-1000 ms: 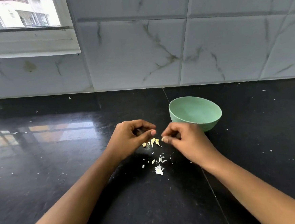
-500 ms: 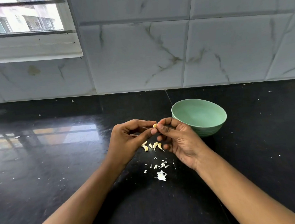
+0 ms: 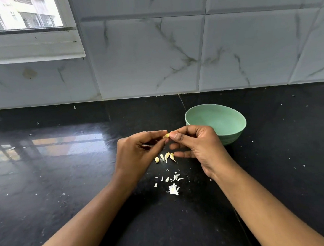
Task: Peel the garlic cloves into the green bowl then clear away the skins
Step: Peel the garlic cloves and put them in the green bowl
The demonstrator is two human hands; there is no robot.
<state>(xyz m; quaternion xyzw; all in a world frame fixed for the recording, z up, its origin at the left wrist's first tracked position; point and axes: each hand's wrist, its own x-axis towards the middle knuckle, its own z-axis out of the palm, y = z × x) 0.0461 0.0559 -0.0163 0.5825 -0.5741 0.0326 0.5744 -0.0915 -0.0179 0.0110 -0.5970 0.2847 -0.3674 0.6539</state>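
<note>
Since a second ago, hands no longer apart: now meeting above the black counter (image 3: 65, 188), left hand (image 3: 138, 155) and right hand (image 3: 200, 147) both pinching one small garlic clove (image 3: 166, 135) between fingertips. Sitting just behind the right hand, the green bowl (image 3: 217, 122), looking empty. Lying on the counter under the hands, four more cloves (image 3: 165, 157); nearer the body, scattered white skins (image 3: 173, 188).

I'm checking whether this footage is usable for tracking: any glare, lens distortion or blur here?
Head view: window glare mirrors on the black counter at left; wide-angle bending bows the wall tiles toward the edges; the garlic clove pinched between left hand and right hand is sharp, and so is the green bowl.
</note>
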